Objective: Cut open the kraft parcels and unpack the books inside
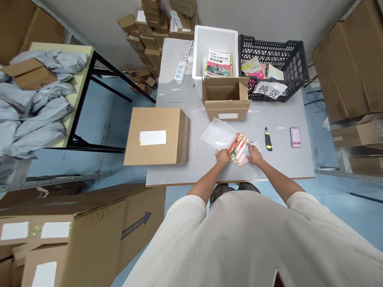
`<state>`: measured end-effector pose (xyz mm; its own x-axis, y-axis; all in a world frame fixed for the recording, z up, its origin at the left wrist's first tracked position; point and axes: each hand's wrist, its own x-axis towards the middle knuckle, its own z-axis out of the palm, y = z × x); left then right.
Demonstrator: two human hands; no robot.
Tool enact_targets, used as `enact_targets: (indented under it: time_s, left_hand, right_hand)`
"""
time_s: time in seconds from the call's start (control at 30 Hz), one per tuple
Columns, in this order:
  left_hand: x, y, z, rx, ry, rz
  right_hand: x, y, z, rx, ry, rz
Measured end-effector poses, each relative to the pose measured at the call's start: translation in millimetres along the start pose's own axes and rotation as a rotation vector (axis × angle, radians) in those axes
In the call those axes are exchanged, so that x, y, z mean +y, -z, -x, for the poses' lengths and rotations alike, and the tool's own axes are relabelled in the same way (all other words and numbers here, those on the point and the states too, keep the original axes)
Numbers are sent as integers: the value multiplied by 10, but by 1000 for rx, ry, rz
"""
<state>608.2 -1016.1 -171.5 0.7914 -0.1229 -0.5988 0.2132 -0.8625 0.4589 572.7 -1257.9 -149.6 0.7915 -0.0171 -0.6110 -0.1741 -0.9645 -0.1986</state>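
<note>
Near the front edge of the grey-topped table (199,171), a book (239,150) with a red, white and green cover lies tilted between my hands. My left hand (223,156) has its fingers closed on the book's left edge. At the opposite edge, my right hand (254,155) grips the book, its thumb over the cover. A translucent plastic sheet or bag (220,134) spreads out beyond the book to the upper left; part of it seems to lie underneath. Just behind stands an opened small carton (226,105) with a white label.
A yellow-and-black utility knife (268,139) and a pink phone-like object (295,137) lie to the right. A closed carton (155,119) stands left. Behind are a white bin (199,59) with books, a black crate (295,73) with books, and a power strip (180,73).
</note>
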Motion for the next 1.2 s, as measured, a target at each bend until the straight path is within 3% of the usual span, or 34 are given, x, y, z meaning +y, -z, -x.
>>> enact_targets:
  time_s: [0.1,0.23,0.4,0.57,0.77,1.07,1.2]
  left_hand:
    - [-187,121,24,-26,-26,134]
    - [-516,299,133,67,-80,293]
    - [-853,490,239,152,12,442]
    - [-985,526,281,171,60,539]
    - [-907,445,300,157,52,555]
    - [-512,372,97,81,106,380]
    - [-301,450,65,143,92,223]
  right_hand:
    - [-19,-17,-22,14,12,0]
    - [-122,-30,-91,34,-8,15]
    - [-310,-49,-209,11,-62,56]
    - [-403,-31,-257,40,-29,100]
    - [-308,203,-206,71,-10,47]
    - [-180,926,-65,492,5,-304]
    - [-253,1161,45,610,37,-467]
